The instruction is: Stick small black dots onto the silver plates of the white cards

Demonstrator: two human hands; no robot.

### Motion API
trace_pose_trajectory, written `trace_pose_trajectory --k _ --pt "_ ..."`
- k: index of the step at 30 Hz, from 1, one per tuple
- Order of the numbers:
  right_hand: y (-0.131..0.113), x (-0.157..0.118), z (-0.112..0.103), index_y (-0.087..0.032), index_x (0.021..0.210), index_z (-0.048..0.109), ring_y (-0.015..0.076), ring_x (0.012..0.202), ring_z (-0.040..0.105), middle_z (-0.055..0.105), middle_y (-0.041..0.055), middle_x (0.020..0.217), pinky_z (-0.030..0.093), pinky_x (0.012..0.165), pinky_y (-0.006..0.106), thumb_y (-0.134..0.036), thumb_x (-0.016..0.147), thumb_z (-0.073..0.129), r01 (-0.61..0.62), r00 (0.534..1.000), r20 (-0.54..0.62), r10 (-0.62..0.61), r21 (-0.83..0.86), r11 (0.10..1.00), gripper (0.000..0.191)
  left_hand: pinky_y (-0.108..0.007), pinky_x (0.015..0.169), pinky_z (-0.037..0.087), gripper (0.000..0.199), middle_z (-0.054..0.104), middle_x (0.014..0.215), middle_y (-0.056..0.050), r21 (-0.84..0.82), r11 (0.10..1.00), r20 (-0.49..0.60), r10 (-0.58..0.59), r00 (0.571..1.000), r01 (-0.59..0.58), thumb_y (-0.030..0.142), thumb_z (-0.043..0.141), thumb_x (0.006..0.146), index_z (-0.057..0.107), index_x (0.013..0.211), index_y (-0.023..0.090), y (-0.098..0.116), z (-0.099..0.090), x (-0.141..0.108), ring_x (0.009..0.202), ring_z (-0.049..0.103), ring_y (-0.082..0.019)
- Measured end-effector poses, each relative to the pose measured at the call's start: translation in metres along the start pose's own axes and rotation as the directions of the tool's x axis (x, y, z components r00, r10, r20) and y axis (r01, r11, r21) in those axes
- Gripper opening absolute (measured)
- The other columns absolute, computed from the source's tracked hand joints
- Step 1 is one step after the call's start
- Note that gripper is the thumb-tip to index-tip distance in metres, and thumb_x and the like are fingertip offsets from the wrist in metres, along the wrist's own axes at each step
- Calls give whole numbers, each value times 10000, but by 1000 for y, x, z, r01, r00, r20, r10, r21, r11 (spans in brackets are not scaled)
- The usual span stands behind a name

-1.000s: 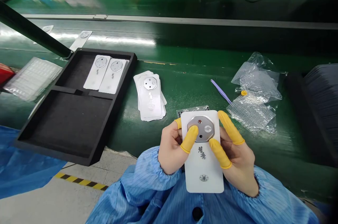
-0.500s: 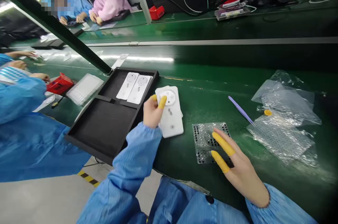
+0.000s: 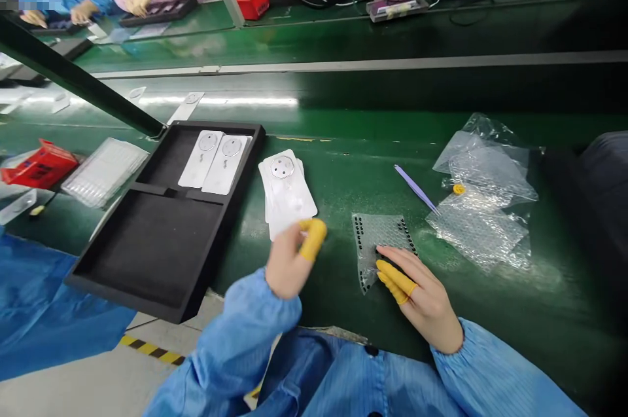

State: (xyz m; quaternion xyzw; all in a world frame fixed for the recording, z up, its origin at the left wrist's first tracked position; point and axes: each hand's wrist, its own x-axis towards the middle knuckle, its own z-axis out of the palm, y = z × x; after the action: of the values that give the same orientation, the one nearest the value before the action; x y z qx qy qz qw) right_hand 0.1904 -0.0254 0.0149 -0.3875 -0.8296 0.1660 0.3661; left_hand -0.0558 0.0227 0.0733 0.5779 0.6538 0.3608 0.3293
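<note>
My left hand [image 3: 295, 258], with yellow finger cots, is closed just below the stack of white plates [image 3: 287, 191]; whether anything is between its fingertips is hidden. My right hand [image 3: 422, 289] is at the lower right part of a clear bubbly sheet [image 3: 383, 228] with rows of small black dots. Its thumb and fingers are pressed together at the sheet, whose lower edge is tilted up. Purple tweezers [image 3: 416, 188] lie behind that hand. Two white plates [image 3: 202, 160] rest in the upper compartment of the black tray [image 3: 203, 266].
Clear plastic bags [image 3: 483, 207] with a yellow finger cot [image 3: 458, 189] on them lie at the right. A red bin [image 3: 42, 165] and clear trays [image 3: 105, 171] are at the left. A green post [image 3: 83, 76] slants behind the black tray. People work across the bench.
The view has shifted right. My left hand has left the white plates and moved toward me. My right thumb and fingers have closed at the dotted sheet, which is now tilted.
</note>
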Motion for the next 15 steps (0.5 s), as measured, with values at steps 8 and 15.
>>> trace_pose_trajectory --k 8,15 --pt "-13 13 -15 -158 1208 556 249 1191 538 591 144 1236 485 996 468 -67 826 585 -53 999 18 51 93 994 394 -348 760 573 426 733 837 -146 -457 783 411 -234 881 421 481 697 730 636 891 91 -2 55 -47 776 704 -233" --pt "-6 23 -8 -177 1145 586 191 1023 647 671 82 1081 541 891 281 -38 842 361 157 987 41 -155 -42 987 402 -348 725 560 272 740 817 -133 -457 844 423 -71 903 281 323 627 793 743 859 86 -2 62 -53 783 701 -274"
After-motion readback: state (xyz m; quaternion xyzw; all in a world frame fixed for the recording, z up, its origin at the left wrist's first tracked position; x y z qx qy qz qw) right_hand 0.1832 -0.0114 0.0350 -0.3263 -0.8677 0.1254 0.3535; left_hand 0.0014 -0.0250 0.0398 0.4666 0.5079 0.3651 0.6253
